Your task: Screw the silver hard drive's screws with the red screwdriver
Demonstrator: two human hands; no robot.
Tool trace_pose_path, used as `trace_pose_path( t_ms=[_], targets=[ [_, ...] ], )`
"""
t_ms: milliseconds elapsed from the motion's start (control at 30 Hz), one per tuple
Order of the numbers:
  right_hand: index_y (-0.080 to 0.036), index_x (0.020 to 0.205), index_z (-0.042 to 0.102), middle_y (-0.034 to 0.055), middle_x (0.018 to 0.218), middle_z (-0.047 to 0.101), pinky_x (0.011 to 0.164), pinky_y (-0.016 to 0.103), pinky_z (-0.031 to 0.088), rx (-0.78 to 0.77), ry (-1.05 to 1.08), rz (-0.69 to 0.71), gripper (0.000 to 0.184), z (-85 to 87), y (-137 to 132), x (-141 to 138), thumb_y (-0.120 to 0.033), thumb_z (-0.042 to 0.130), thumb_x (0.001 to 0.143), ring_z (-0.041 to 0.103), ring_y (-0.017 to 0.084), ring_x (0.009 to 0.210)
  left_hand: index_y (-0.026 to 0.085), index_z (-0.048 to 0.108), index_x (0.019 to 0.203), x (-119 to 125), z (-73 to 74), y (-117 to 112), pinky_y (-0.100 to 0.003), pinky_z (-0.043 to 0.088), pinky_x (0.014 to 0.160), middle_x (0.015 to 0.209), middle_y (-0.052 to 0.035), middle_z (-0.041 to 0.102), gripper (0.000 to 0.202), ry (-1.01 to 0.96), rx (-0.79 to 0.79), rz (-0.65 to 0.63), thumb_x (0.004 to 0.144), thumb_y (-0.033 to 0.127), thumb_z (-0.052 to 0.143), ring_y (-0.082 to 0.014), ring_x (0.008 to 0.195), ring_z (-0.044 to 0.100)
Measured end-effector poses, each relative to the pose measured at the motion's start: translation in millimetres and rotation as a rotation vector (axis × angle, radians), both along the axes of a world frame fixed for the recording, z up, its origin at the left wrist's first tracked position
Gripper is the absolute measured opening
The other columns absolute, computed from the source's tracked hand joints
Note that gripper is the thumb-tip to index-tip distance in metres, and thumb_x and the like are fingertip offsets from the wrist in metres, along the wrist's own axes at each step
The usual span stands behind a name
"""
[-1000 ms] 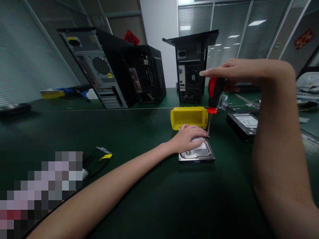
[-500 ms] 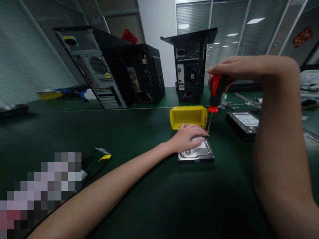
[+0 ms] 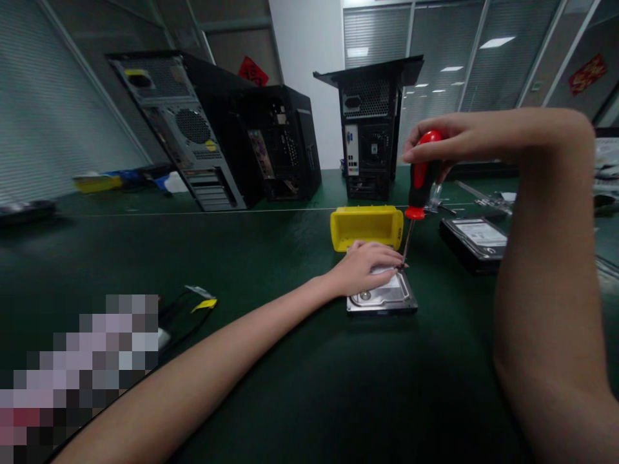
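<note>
A silver hard drive [image 3: 382, 299] lies flat on the dark green table. My left hand [image 3: 365, 267] rests across its top, fingers stretched out towards the far right corner and thumb apart, covering much of the label. In my right hand [image 3: 435, 138] is a screwdriver [image 3: 418, 187] with a red and black handle, held nearly upright. Its red end cap shows between thumb and fingers. The shaft comes down beside my left fingertips at the drive's far right edge; what the tip touches is too small to make out.
Just behind the drive stands a yellow plastic bin [image 3: 366, 229]. To the right lies another hard drive [image 3: 476, 238]. Computer cases [image 3: 193, 129] stand at the back, one [image 3: 370, 129] behind the bin. Cables with a yellow tag [image 3: 206, 304] lie on the left.
My right hand has changed its grip on the screwdriver: the red end cap, hidden under the hand before, now shows. The left hand and the hard drive have stayed in place.
</note>
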State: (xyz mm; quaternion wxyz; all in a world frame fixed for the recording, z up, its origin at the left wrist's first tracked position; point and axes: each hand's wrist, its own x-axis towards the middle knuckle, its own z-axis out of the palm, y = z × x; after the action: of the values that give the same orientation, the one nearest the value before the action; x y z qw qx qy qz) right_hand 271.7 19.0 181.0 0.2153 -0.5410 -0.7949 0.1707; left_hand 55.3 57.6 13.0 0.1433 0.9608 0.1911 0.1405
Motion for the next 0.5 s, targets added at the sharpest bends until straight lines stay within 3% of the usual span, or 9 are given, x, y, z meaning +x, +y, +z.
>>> trace_pose_path(
  t_ms=[267,500],
  targets=[
    [-0.02,0.11,0.06,0.0066,0.104,0.068,0.058,0.022,0.057,-0.002,0.025,0.01,0.036,0.8,-7.7,6.6,-0.046,0.06,0.084,0.067,0.018,0.088,0.032,0.064,0.119,0.5,-0.8,2.0,-0.043,0.028,0.098,0.132,0.0001,0.06,0.032,0.005,-0.003,-0.004,0.094,0.035,0.045,-0.0244,0.125,0.048],
    [-0.021,0.112,0.059,0.0061,0.104,0.068,0.07,0.027,0.061,-0.061,0.055,0.061,0.036,2.2,-8.3,9.3,-0.042,0.063,0.083,0.069,0.019,0.089,0.03,0.064,0.118,1.5,-1.3,3.5,-0.04,0.029,0.097,0.132,0.0013,0.06,0.029,0.013,-0.012,-0.005,0.095,0.035,0.047,-0.0223,0.127,0.047]
  ],
)
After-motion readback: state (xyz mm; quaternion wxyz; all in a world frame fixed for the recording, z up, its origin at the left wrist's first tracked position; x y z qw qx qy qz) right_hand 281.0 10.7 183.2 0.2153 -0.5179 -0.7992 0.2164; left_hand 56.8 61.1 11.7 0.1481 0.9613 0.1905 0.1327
